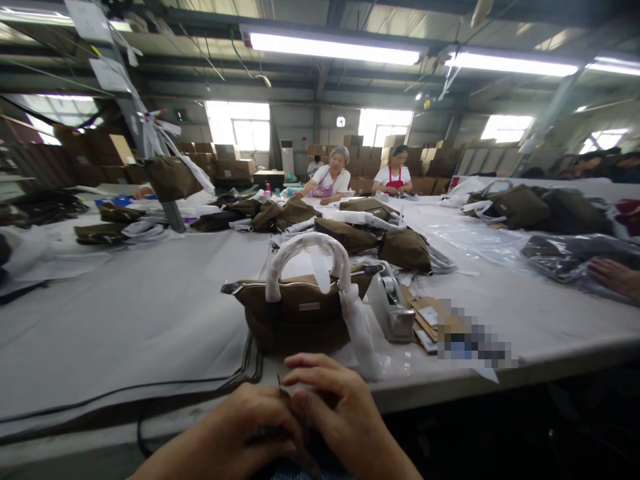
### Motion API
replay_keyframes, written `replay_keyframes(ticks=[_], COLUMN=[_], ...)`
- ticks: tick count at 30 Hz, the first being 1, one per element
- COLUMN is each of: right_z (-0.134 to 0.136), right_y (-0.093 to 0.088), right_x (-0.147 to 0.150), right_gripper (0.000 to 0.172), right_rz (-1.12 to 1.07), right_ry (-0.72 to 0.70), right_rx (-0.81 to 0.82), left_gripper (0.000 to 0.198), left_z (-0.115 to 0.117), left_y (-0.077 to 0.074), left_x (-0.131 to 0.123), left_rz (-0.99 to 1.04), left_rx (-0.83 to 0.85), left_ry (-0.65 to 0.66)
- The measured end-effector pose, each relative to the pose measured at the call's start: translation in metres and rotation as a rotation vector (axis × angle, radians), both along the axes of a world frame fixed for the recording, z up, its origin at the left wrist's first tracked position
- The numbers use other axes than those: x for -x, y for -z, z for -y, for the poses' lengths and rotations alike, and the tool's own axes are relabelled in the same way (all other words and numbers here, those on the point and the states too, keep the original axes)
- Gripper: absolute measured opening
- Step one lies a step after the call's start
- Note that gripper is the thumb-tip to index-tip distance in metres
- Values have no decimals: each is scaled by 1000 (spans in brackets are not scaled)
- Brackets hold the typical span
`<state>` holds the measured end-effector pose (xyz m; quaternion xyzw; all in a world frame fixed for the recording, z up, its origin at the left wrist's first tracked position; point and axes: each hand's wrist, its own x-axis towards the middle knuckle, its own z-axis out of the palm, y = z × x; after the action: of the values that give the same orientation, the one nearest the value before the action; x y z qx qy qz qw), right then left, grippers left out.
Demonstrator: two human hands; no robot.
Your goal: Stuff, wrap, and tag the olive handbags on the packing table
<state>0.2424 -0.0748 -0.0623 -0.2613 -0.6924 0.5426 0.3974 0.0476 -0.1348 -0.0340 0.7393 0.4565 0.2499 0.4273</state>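
Note:
At the table's front edge my left hand (255,420) and my right hand (345,403) meet, fingers curled and close together. A thin dark tip (279,381) pokes up between them, and a narrow brown piece (306,459) hangs below; what they belong to is mostly hidden by the fingers. Just beyond my hands an olive-brown handbag (293,320) stands upright on the table, its handles (305,243) wrapped in white film. To the bag's right sits a grey tape dispenser (393,307), with brown cardboard tags (425,327) beside it.
More brown bags (345,233) are heaped across the middle of the white table (150,300). Two co-workers (333,180) sit at the far side. On the right a person's hand (615,273) rests on a plastic-wrapped bag (565,253). A post (173,213) rises at left.

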Motion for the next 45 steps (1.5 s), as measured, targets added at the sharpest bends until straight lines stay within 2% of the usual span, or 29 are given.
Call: replay_keyframes(ticks=[4, 8, 10, 12, 14, 16, 18, 20, 23, 29, 35, 41, 43, 45], right_z=[-3, -6, -8, -10, -12, -11, -7, -1, 6, 1, -1, -4, -5, -6], right_y=[-4, 0, 3, 5, 6, 6, 6, 8, 11, 13, 11, 15, 18, 20], right_x=[6, 7, 7, 5, 1, -2, -1, 3, 14, 24, 24, 25, 25, 25], right_gripper=[21, 9, 4, 11, 19, 23, 28, 33, 35, 39, 47, 46, 55, 53], right_rz=[27, 33, -11, -126, -249, -282, -226, -147, -80, -145, -180, -283, -340, -343], right_ry=[-49, -139, -150, -64, 87, 171, 116, 25, 13, 66, 71, 49, 59, 62], right_rx=[94, 115, 115, 144, 177, 199, 228, 271, 315, 386, 457, 500, 477, 444], left_gripper=[15, 16, 14, 14, 17, 24, 35, 40, 35, 20, 27, 35, 36, 33], left_z=[-3, -2, -2, -3, -6, -9, -12, -13, -12, -8, -8, -8, -8, -6], left_y=[2, 3, 5, 8, 14, 21, 28, 33, 32, 23, 23, 26, 25, 23], left_x=[-3, -4, -3, 2, 10, 18, 24, 26, 23, 12, 14, 19, 20, 19], left_rz=[-43, 11, 66, 107, 172, 244, 312, 339, 307, 194, 137, 20, 3, -8], left_rx=[33, 24, 20, 28, 22, 36, 65, 58, -64, -319, -489, -669, -677, -634], left_ry=[25, 100, 86, -19, -230, -464, -613, -667, -660, -602, -536, -364, -353, -356])
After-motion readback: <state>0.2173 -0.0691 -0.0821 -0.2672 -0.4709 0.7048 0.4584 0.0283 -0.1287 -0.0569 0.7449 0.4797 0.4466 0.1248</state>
